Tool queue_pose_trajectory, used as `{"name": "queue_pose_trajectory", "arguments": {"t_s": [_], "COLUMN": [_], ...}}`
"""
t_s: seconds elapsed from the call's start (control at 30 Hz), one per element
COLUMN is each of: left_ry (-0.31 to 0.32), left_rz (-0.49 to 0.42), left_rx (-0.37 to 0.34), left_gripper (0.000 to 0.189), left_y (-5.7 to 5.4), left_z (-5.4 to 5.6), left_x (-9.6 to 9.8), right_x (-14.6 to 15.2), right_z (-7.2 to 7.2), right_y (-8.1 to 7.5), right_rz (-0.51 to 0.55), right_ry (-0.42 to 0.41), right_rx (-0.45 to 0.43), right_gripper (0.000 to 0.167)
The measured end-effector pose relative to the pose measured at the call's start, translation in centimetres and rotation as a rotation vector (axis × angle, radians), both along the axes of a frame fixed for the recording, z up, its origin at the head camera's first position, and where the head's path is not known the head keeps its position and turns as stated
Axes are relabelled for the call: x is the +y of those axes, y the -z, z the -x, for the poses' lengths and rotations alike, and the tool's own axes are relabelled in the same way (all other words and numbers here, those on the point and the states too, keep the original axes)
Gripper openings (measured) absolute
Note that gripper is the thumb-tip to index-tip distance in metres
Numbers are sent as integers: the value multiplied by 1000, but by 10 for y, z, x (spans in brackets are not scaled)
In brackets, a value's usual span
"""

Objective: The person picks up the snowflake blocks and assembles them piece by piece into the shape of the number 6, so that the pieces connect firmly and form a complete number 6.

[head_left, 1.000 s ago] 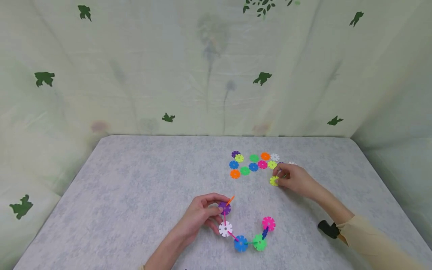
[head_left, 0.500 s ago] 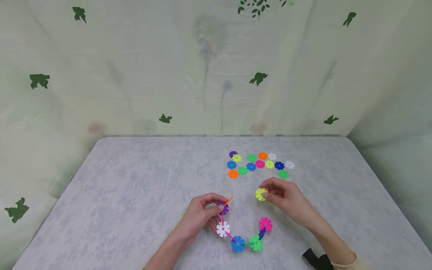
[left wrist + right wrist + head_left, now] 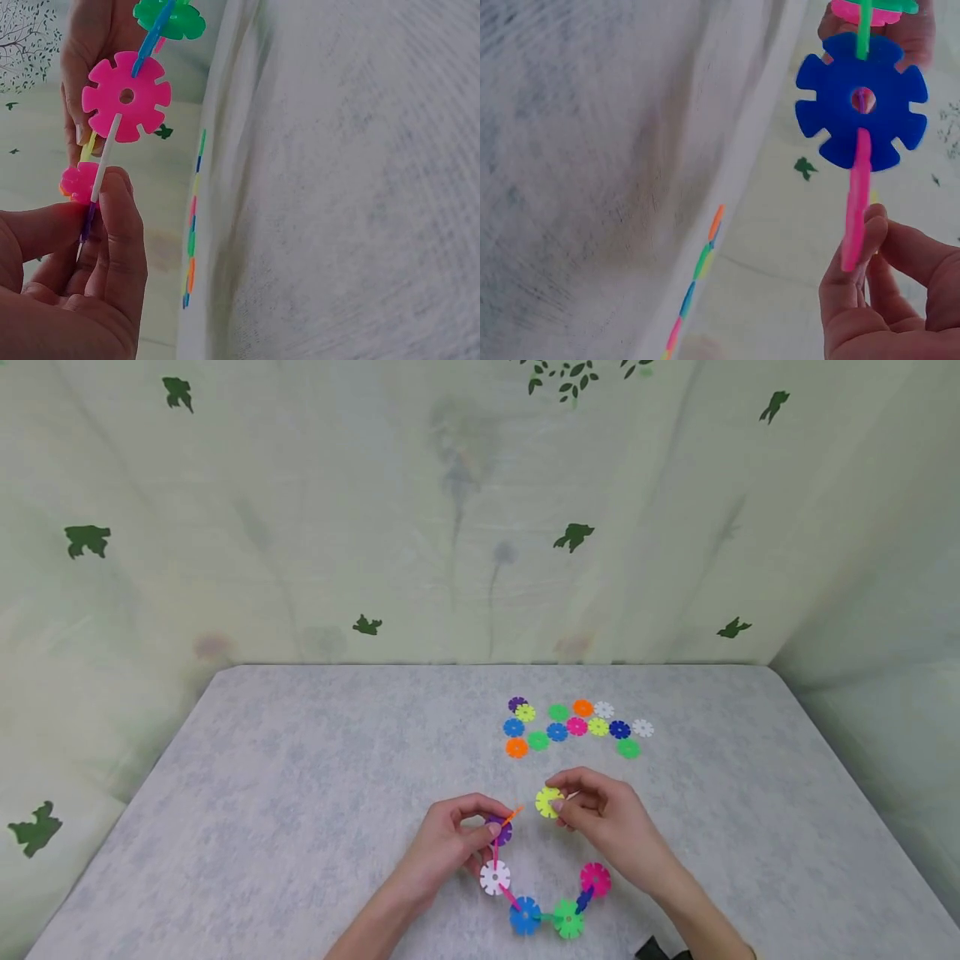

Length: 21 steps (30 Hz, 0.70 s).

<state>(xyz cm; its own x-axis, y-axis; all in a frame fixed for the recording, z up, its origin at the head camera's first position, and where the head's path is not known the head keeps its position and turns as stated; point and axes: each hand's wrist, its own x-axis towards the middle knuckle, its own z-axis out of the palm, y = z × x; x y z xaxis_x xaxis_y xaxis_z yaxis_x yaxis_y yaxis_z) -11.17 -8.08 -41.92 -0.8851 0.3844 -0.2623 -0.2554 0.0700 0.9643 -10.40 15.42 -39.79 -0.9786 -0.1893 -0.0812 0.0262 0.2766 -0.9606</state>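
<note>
Notched-disc chain (image 3: 526, 917): left hand (image 3: 453, 842) pinches its purple disc (image 3: 506, 835); at that disc's two o'clock, right hand (image 3: 606, 810) pinches a yellow disc (image 3: 544, 802).

left hand (image 3: 446, 847) and right hand (image 3: 609, 812) are pretty near each other, both in a pinch grip, forearms (image 3: 378, 917) slanting inward

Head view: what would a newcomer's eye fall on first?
Probably the curved chain of bright notched discs at lower centre, one end in the left hand. Beside that end, the right hand pinches a yellow notched disc. Loose assorted-colour discs lie beyond on the grey table.
</note>
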Motion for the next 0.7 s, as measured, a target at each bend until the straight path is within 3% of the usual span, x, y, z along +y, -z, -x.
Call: {"name": "queue_pose_trajectory", "arguments": {"t_s": [0.27,0.7], "left_ry": [-9,27], "left_rz": [-2,0], "left_rx": [18,37], "left_gripper": [21,19], "left_y": [-1,2], "left_z": [-1,-1], "left_x": [2,3], "right_x": [-8,-17], "right_z": [-1,-5], "right_y": [3,7], "right_rz": [37,42], "right_ry": [49,54], "right_rx": [-23,-13], "right_gripper": [22,20]}}
